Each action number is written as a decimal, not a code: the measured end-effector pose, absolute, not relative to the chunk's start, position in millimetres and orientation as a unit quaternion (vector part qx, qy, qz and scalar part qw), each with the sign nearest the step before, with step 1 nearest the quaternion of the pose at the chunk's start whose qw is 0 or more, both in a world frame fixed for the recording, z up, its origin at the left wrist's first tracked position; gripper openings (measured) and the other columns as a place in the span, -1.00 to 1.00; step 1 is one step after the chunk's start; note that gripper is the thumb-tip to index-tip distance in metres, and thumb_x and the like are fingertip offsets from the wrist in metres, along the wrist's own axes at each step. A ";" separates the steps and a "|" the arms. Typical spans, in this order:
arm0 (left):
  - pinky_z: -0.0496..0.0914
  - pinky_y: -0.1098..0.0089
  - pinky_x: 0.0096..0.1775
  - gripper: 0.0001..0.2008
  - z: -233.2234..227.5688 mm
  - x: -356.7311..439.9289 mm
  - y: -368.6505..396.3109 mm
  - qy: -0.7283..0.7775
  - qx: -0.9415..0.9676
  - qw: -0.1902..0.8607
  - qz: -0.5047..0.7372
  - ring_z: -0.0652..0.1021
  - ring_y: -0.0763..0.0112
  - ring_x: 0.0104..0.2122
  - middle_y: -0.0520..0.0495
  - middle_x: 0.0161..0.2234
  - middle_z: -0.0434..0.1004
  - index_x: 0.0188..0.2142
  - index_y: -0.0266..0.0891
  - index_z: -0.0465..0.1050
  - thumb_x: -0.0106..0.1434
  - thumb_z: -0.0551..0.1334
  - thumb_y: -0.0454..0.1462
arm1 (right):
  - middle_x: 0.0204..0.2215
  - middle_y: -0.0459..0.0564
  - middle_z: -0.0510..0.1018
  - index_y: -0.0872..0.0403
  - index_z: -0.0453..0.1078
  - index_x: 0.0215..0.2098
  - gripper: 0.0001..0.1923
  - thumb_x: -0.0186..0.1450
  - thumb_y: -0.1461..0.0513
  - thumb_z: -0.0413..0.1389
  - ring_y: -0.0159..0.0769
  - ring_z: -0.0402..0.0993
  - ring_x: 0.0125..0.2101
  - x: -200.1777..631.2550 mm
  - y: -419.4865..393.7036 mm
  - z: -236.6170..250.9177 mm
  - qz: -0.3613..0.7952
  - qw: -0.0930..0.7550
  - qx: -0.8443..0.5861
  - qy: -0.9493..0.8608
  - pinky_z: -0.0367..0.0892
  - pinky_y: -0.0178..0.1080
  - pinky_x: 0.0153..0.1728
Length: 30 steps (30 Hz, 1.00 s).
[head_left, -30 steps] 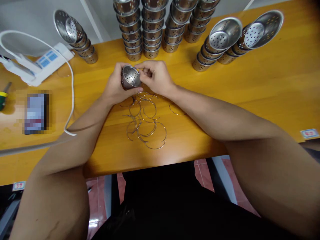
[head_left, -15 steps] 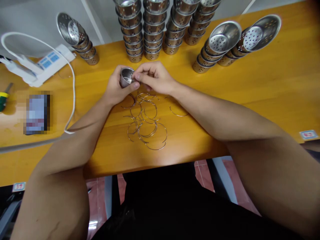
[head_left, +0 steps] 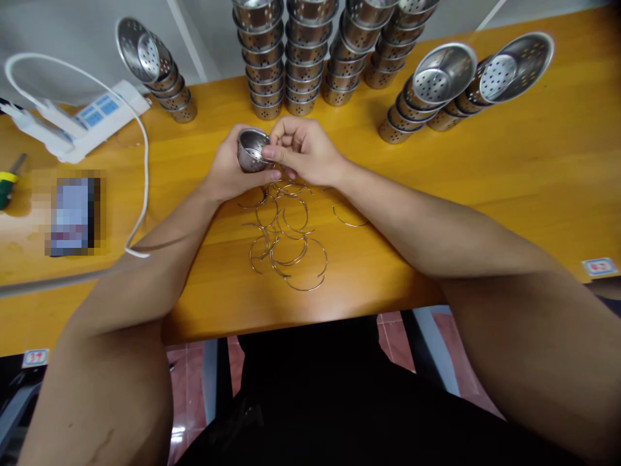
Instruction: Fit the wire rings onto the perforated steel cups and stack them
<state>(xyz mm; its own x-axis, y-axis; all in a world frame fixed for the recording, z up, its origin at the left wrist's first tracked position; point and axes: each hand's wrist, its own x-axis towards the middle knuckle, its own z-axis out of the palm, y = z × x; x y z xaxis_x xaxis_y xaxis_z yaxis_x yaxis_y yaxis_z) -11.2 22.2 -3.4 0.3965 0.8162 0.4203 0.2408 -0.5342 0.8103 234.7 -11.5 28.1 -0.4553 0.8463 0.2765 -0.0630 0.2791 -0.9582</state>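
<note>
The left hand (head_left: pixel 228 169) cups the perforated steel cup (head_left: pixel 252 150) (light, rigid, probably slick); the right hand (head_left: pixel 303 150) pinches its rim.

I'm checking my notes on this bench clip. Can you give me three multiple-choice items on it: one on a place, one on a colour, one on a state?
1. Where do the loose wire rings lie?
A. On the table just nearer the person than the hands
B. Inside the upright stacks of cups
C. On the white device

2. What colour is the table?
A. Grey
B. Yellow-orange
C. Blue

3. How is the perforated metal cup held?
A. Standing free on the table
B. By the right hand alone
C. In the left hand, with the right hand at its rim

Answers: 1 A, the rings are spread on the wood below the hands. 2 B, the wood is yellow-orange throughout. 3 C, the left grip wraps the cup and the right fingertips meet its rim.
</note>
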 end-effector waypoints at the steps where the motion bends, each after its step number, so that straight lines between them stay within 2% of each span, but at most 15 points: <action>1: 0.69 -0.27 0.16 -0.10 -2.6 -11.1 20.7 0.346 0.766 0.334 0.427 0.77 -0.20 0.11 -0.15 0.02 0.75 0.08 0.02 0.50 0.07 0.84 0.36 | -0.50 -0.26 0.51 -0.10 0.39 -0.14 -0.25 0.40 -0.39 0.63 -0.35 0.42 -0.59 234.3 -11.8 28.3 0.522 0.435 -0.295 -0.672 0.39 -0.30 -0.60; 7: 0.74 -0.28 0.18 -0.19 -3.4 -9.7 21.9 0.361 0.766 0.320 0.424 0.79 -0.22 0.11 -0.16 0.04 0.78 0.08 0.02 0.48 0.12 0.84 0.22 | -0.48 -0.23 0.53 -0.08 0.43 -0.10 -0.27 0.42 -0.38 0.62 -0.34 0.46 -0.55 233.9 -9.8 26.0 0.515 0.438 -0.299 -0.673 0.38 -0.30 -0.58; 14: 0.73 -0.26 0.12 -0.18 -4.3 -9.7 22.9 0.352 0.775 0.306 0.426 0.79 -0.20 0.06 -0.12 0.00 0.77 0.10 0.06 0.49 0.13 0.82 0.26 | -0.48 -0.22 0.56 -0.09 0.41 -0.13 -0.29 0.40 -0.33 0.67 -0.33 0.46 -0.55 231.0 -12.6 27.8 0.522 0.437 -0.307 -0.665 0.37 -0.30 -0.61; 21: 0.74 -0.25 0.14 -0.25 4.0 -6.4 16.6 0.361 0.769 0.304 0.432 0.79 -0.19 0.07 -0.10 -0.02 0.78 0.08 0.05 0.50 0.18 0.83 0.21 | -0.50 -0.26 0.51 -0.10 0.35 -0.19 -0.31 0.42 -0.22 0.70 -0.38 0.40 -0.59 228.8 -14.8 29.8 0.542 0.444 -0.298 -0.648 0.34 -0.32 -0.64; 30: 0.71 -0.22 0.14 -0.26 -2.3 -12.8 23.2 0.362 0.772 0.305 0.424 0.77 -0.16 0.06 -0.12 0.02 0.74 0.09 0.04 0.49 0.19 0.81 0.17 | -0.47 -0.24 0.55 -0.10 0.35 -0.19 -0.29 0.41 -0.25 0.70 -0.38 0.41 -0.57 225.3 -15.0 26.8 0.545 0.454 -0.292 -0.642 0.35 -0.32 -0.62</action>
